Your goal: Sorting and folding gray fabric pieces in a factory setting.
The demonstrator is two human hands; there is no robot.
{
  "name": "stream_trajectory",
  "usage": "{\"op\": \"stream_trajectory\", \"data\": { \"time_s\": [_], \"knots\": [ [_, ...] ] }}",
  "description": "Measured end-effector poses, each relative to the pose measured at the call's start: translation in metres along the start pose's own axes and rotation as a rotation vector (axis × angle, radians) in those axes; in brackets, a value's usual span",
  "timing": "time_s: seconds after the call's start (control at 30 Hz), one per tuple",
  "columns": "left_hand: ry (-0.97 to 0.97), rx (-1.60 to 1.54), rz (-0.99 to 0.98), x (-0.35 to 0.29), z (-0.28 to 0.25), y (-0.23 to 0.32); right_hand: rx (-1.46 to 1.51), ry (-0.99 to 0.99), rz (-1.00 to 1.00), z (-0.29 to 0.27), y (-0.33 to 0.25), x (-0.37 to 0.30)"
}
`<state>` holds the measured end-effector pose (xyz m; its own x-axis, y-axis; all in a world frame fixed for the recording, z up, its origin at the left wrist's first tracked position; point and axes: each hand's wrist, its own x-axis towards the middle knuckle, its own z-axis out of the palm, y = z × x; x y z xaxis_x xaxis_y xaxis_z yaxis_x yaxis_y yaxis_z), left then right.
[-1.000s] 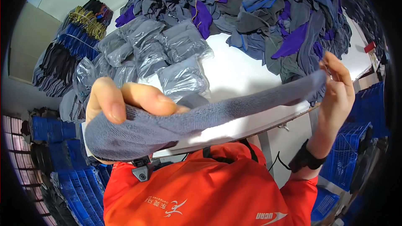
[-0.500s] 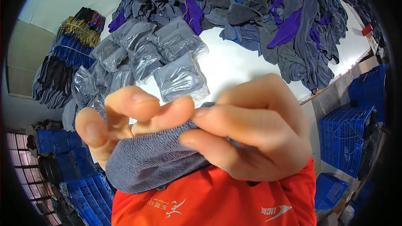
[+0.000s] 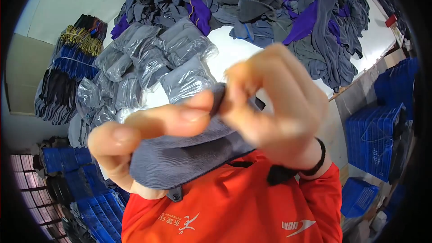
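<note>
Close in front of my red jacket is a folded piece of ribbed, plush grey cloth (image 3: 175, 166). A small dark tab with a round stud hangs at its lower edge. My left hand (image 3: 139, 130) is closed round the cloth from the left, its fingers curled over the upper edge. At the cloth's upper right corner, my right hand (image 3: 279, 108) bends its fingers in a pinch. Motion blurs those fingertips, and the cloth's dark raised edge runs up to them. A black band circles my right wrist.
A white table (image 3: 225, 40) carries several clear-bagged grey cloth packs (image 3: 186, 78) and a heap of grey and purple cloths (image 3: 310, 22). Bundled cloths with yellow and blue edges (image 3: 74, 63) stand at the left. Blue crates (image 3: 371, 144) line the right, more the lower left.
My right hand has risen, and the cloth's upper right edge has come up with it. My left fingers have shifted to the right along the cloth's top.
</note>
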<state>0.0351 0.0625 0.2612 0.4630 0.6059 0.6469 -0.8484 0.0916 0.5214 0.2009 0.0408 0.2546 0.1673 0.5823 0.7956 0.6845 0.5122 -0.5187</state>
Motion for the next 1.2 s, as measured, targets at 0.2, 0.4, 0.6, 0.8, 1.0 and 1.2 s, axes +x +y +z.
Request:
{"op": "stream_trajectory", "data": {
  "time_s": [0.2, 0.4, 0.6, 0.8, 1.0, 1.2],
  "knots": [
    [-0.114, -0.09, -0.263, 0.007, -0.012, 0.053, 0.457, 0.037, 0.552, -0.01, 0.047, -0.028],
    [-0.281, 0.575, 0.063, 0.021, -0.048, 0.042, 0.499, -0.051, 0.636, -0.073, 0.058, -0.048],
    [-0.205, 0.72, -0.132, 0.021, -0.041, 0.047, -0.639, -0.117, 0.989, -0.185, 0.145, -0.204],
    [-0.294, 0.93, -0.045, 0.021, -0.062, 0.0, -1.34, -1.022, 1.689, -0.261, 0.138, -0.304],
    [-0.308, 0.794, 0.059, 0.038, -0.035, -0.074, -0.276, -0.036, 0.74, -0.156, 0.104, -0.152],
    [-0.247, 0.633, 0.162, 0.056, -0.033, -0.067, 0.201, -0.303, 0.07, -0.048, 0.037, -0.051]
  ]
}}
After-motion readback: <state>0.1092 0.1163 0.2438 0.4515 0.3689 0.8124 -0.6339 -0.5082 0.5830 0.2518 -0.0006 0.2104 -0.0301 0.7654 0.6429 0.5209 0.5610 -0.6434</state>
